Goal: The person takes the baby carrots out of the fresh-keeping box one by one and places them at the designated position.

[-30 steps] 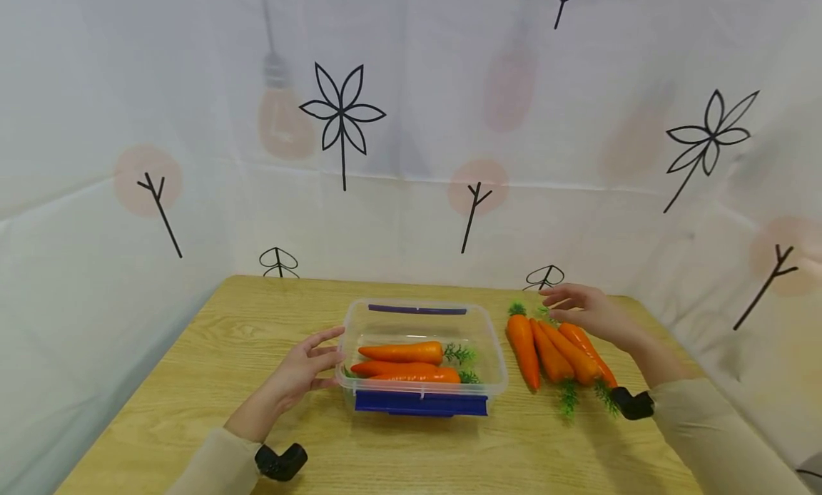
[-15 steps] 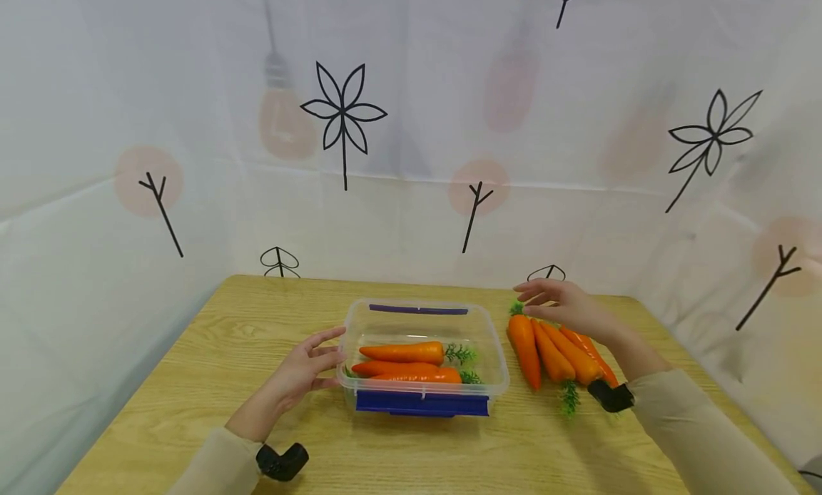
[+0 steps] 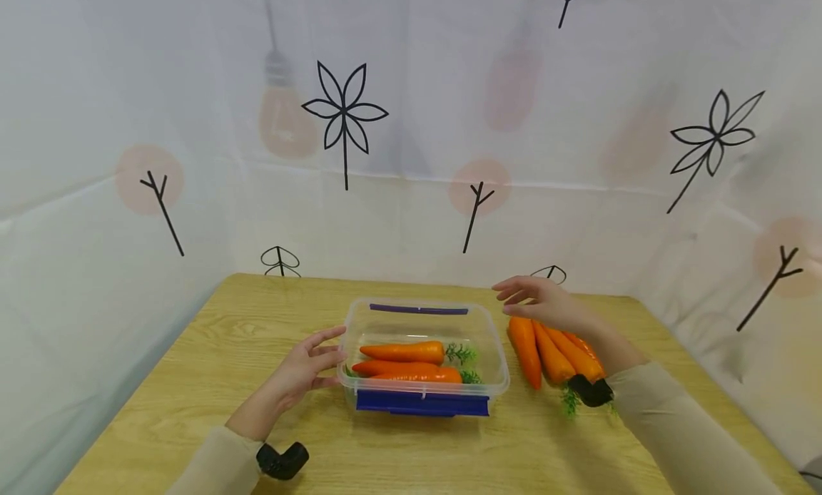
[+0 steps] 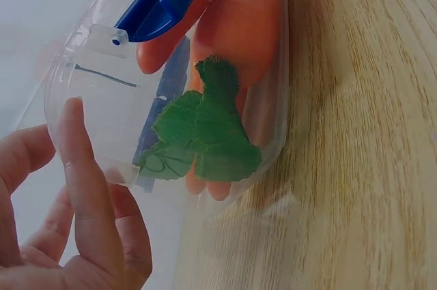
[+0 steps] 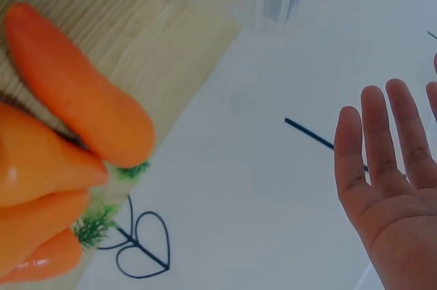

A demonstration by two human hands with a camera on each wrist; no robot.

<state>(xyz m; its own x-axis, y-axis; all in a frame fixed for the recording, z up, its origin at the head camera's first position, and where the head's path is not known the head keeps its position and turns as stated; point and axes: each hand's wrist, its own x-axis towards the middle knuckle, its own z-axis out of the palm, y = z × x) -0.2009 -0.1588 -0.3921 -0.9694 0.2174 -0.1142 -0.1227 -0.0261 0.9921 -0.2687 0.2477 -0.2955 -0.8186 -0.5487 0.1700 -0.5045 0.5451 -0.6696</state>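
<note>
A clear plastic box point(image 3: 411, 325) with blue latches stands lidless mid-table. Several carrots point(image 3: 411, 351) with green tops lie inside it, seen through the wall with a broad green leaf point(image 4: 205, 126) in the left wrist view. At the box's left side is my left hand point(image 3: 300, 370), its spread fingers touching the wall and rim from outside. My right hand point(image 3: 539, 302) hovers above the table's far side, right of the box, holding nothing. Fingers and palm face the right wrist camera, extended. Beneath its forearm several more carrots point(image 3: 525, 352) lie side by side, partly covered.
The wooden table point(image 3: 244, 338) runs back to a white cloth backdrop point(image 3: 411, 224) printed with line-drawn plants. Black wrist devices point(image 3: 282, 461) sit at both sleeves.
My right hand has moved left over the carrot pile toward the box, its forearm now covering more of the carrots. My left hand and the box have stayed where they were.
</note>
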